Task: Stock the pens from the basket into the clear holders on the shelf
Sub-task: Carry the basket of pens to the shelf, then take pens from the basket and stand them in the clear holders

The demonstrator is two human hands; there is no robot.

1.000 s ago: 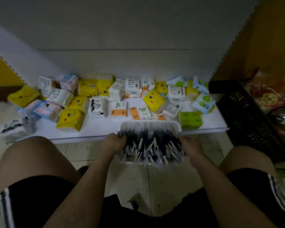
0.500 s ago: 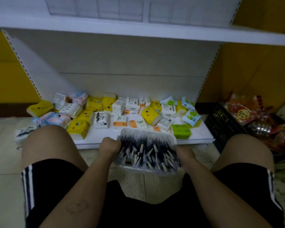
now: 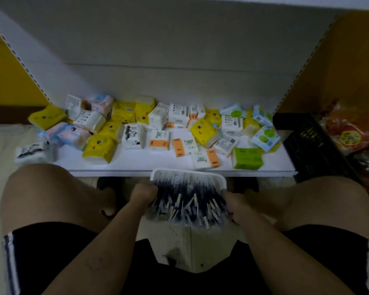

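While left hand (image 3: 144,193), right hand (image 3: 235,204) fingers still clamp basket (image 3: 188,175) sides, pens (image 3: 188,201) stay inside.

The pens (image 3: 188,204) are too blurred to count. The basket (image 3: 188,173) hides the fingers of left grip (image 3: 144,193) and right grip (image 3: 235,206). Snack packets (image 3: 349,137) at 3 o'clock are cut off.
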